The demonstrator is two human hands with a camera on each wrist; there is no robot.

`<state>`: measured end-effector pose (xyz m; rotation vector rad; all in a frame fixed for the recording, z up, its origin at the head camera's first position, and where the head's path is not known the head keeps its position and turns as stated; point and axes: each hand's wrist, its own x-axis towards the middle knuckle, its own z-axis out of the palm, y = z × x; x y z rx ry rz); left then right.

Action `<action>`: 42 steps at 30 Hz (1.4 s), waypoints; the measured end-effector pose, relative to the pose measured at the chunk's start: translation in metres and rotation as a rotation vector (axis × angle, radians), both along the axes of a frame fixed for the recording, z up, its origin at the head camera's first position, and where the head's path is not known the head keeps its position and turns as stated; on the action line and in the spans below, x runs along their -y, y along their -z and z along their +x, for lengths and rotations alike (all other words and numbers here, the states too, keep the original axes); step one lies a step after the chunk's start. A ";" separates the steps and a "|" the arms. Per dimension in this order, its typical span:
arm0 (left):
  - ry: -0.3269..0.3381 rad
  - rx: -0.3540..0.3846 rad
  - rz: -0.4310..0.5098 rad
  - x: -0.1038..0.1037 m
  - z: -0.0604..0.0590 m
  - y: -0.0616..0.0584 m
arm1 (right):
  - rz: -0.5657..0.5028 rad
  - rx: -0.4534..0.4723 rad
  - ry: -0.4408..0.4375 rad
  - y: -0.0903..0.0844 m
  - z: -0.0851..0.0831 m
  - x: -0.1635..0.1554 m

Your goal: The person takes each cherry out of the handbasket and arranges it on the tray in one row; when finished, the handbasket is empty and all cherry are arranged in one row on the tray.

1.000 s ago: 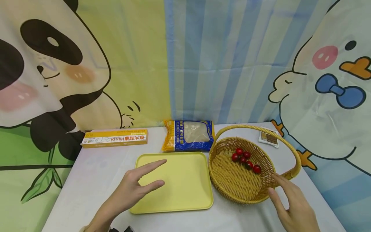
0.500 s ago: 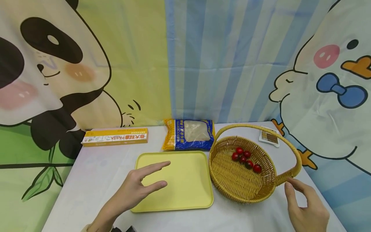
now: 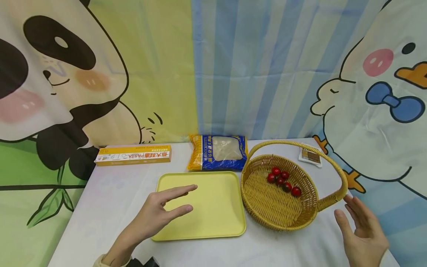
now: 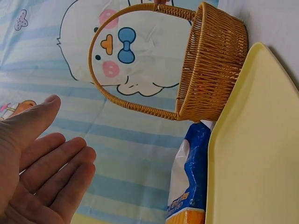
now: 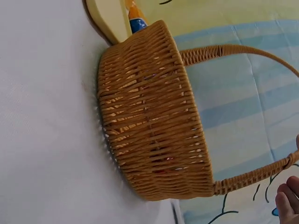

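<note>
My left hand hovers over the left part of a yellow tray, thumb apart from straight fingers and nothing held. In the left wrist view its palm faces up beside the tray. To the tray's right stands a wicker basket with an arched handle. Several small red round fruits lie inside it. My right hand is just right of the handle's lower end, fingers loosely bent and thumb apart, holding nothing. Only its fingertips show at the edge of the right wrist view.
Behind the tray lies a blue and yellow bag of pasta. A pasta box sits at the back left. Beyond the basket is a small white and brown packet. A cartoon curtain hangs behind the white table.
My right hand has moved right, from the basket's rim past the handle's base, and its fingers have parted again. My left hand has barely shifted. The basket and fruits stay in place.
</note>
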<state>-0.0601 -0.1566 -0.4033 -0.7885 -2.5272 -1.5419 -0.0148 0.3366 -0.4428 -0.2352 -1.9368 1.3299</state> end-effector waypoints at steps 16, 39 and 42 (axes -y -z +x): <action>0.061 0.160 0.202 -0.011 -0.005 0.005 | -0.263 0.237 -0.213 0.020 -0.017 -0.018; 0.066 0.232 0.269 -0.046 -0.017 0.020 | -0.346 0.126 -0.151 0.031 -0.029 -0.014; 0.075 0.274 0.294 -0.052 -0.019 0.022 | -0.338 0.119 -0.138 0.032 -0.030 -0.014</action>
